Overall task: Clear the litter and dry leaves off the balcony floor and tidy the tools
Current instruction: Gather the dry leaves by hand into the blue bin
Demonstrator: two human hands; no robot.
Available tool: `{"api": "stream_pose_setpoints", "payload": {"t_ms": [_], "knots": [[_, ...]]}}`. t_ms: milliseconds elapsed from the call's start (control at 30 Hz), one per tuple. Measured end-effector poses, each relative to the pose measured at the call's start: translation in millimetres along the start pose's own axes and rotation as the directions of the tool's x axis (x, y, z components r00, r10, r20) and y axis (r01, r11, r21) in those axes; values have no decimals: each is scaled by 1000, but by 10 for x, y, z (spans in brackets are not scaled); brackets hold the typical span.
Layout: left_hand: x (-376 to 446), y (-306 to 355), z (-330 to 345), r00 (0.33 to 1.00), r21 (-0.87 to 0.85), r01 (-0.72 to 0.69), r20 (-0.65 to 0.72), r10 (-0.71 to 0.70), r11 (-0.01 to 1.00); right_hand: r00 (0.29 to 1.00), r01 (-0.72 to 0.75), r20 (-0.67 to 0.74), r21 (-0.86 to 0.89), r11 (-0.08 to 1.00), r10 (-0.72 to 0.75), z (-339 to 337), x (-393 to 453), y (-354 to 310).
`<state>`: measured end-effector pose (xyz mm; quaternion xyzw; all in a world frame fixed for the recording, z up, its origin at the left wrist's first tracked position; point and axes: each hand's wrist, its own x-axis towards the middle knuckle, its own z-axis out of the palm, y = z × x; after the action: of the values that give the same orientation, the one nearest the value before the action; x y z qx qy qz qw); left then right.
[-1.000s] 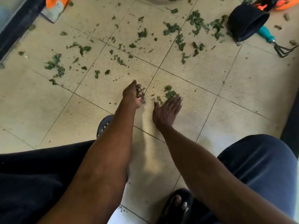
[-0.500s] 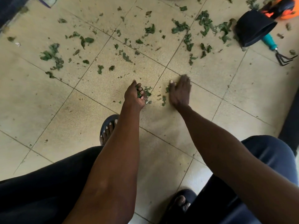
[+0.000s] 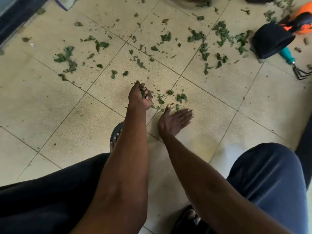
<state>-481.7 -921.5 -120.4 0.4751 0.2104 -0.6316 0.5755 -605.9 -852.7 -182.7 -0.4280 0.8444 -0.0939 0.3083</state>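
No writing is legible anywhere. Half a second ago the right hand (image 3: 175, 121) lay further out; it has drawn back, fingers straight and flat on the balcony floor (image 3: 50, 102) beside a few leaves (image 3: 181, 97). The left hand (image 3: 140, 97) stays curled around a clump of leaves. At the floor's far right edge lie a black pot (image 3: 271, 42), contents unseen, and a teal hand rake (image 3: 293, 63).

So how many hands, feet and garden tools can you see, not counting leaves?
Hands: 2, the left hand holding leaves, the right hand flat on the floor
Feet in sandals: 2, left foot, right foot
Tools: 2, hand rake, black scoop
Total: 6
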Motion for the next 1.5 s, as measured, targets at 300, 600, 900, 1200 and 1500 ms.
{"api": "stream_pose_setpoints", "payload": {"t_ms": [300,600,900,1200,1500], "knots": [[-21,280,-335,997,-83,-63,-43,60,995,852,517,33,109,849,-523,-34,484,-545],[-32,512,-555,992,-186,-110,-84,96,976,-91,947,775,-126,-295,-625,-155,417,236],[-104,648,-678,982,-199,-162,-125,139,967,182,966,620,-257,21,-763,-117,515,-357],[-111,754,-794,977,-221,-186,-148,156,957,277,937,588,-342,77,-760,123,587,-657],[-154,964,-860,960,-240,-250,-191,207,938,78,986,617,-166,-32,-783,593,-15,-1215]]}}
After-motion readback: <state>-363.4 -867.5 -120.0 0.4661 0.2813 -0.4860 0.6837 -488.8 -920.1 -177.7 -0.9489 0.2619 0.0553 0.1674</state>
